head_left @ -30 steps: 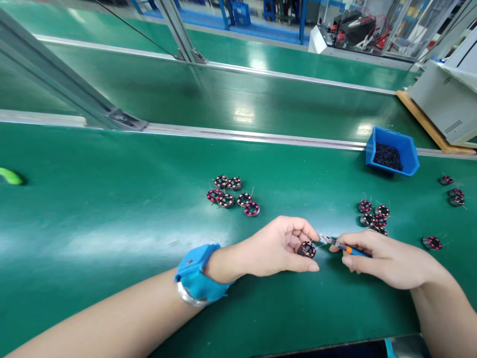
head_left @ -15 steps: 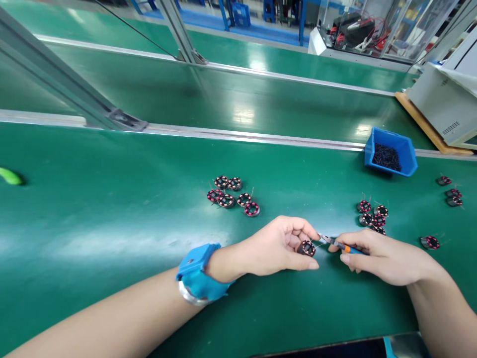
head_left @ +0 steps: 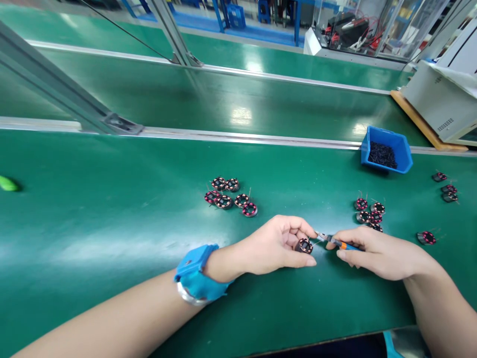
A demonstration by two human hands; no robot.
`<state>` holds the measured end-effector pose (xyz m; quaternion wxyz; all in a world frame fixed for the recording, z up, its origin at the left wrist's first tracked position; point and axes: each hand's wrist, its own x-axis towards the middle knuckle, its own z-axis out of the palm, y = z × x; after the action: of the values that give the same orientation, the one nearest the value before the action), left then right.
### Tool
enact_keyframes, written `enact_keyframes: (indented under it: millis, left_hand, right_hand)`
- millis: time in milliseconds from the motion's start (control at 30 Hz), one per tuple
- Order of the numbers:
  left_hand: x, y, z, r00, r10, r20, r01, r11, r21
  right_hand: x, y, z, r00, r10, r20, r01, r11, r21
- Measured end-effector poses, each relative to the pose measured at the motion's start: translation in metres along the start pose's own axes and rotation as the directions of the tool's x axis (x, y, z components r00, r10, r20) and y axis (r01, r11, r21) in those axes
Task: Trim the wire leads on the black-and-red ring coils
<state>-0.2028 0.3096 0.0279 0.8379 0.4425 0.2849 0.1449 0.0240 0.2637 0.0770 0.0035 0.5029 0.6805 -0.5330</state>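
Observation:
My left hand (head_left: 278,246), with a blue strap at its wrist, is closed around a small round motor stator (head_left: 304,245) with copper windings. Thin wire ends stick out of the stator to the right. In my right hand (head_left: 376,251) is a pair of pliers (head_left: 341,243) with blue and orange handles. The jaws of the pliers are at the wire ends, close to my left fingertips; whether they grip a wire is too small to tell. Beyond my right hand sits a cluster of stators (head_left: 363,217), partly hidden by it.
Another group of stators (head_left: 223,201) lies left of centre. More stators (head_left: 449,189) and a single one (head_left: 427,237) are at the right. A blue bin (head_left: 404,158) of short black pieces stands near the metal rail (head_left: 242,136). A green object (head_left: 8,183) lies far left.
The whole view has shifted slightly, so things appear a little further left. Both hands keep nearly the same pose, with the stator and pliers still held.

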Motion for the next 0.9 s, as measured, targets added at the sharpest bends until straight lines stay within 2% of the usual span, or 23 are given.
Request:
enact_keyframes:
  millis: [267,433,633,900]
  left_hand:
    - [0.0006,-0.0032,-0.0019,1.0,-0.002,-0.028,0.004,0.998,0.061]
    - [0.0013,-0.0045,-0.0046,1.0,-0.023,0.021,0.022,0.999,0.042]
    - [0.0021,-0.0054,-0.0071,0.997,-0.028,0.068,0.028,1.0,-0.003]
    - [0.0018,-0.0061,-0.0065,0.998,-0.011,0.064,0.012,1.0,-0.013]
  right_hand:
    - [-0.002,0.0038,0.0001,0.998,0.034,-0.052,-0.028,0.995,0.094]
    - [-0.0026,0.0005,-0.0024,0.999,0.043,0.004,-0.043,0.998,0.055]
    - [-0.0015,-0.0009,-0.0031,0.999,0.038,0.008,-0.038,0.999,0.014]
    - [-0.0012,-0.0018,-0.0018,0.999,0.044,0.016,-0.044,0.999,0.013]
